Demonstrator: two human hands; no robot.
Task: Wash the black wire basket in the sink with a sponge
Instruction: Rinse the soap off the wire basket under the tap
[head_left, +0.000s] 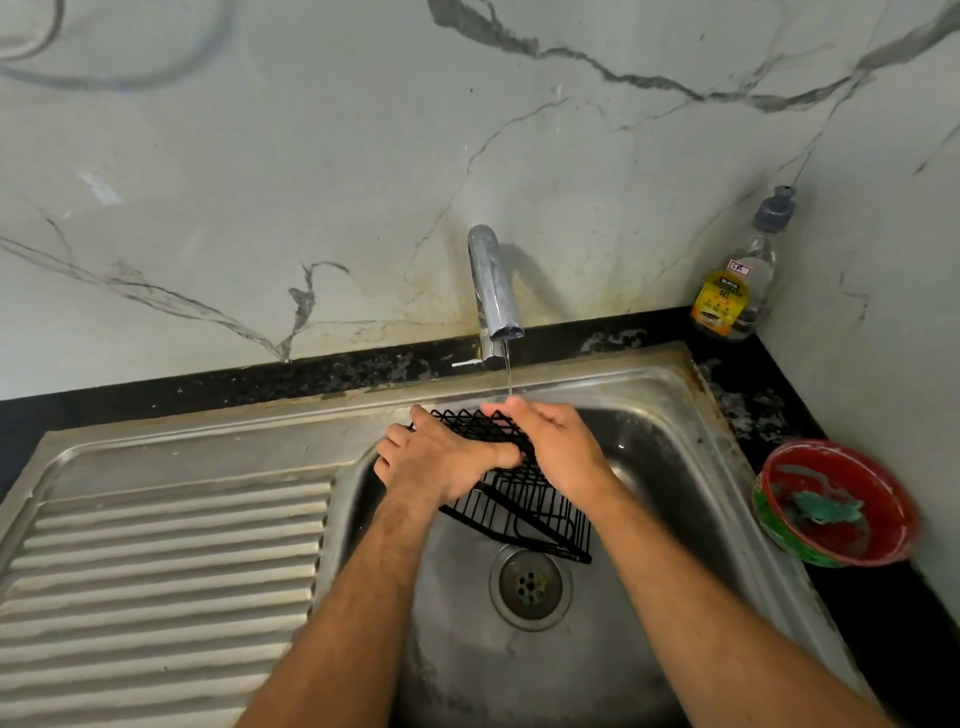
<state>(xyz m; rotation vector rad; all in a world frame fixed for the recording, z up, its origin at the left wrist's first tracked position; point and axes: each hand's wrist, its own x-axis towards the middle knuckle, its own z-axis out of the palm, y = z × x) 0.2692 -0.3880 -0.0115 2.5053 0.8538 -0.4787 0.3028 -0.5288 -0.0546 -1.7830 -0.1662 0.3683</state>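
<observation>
Evidently rinsing: both hands, left hand (441, 460) and right hand (553, 447), clamp fingers on the black wire basket (524, 512) under the tap (493, 283); next likely fetching the sponge (826, 509) at right.

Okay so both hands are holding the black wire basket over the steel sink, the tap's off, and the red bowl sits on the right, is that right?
Not quite: the chrome tap is on, as the head view shows a thin stream falling onto the right hand. Both it and the left hand do hold the black wire basket over the steel sink, red bowl on the right.

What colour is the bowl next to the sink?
The bowl is red inside, with green on its outer side; the head view shows it.
</observation>
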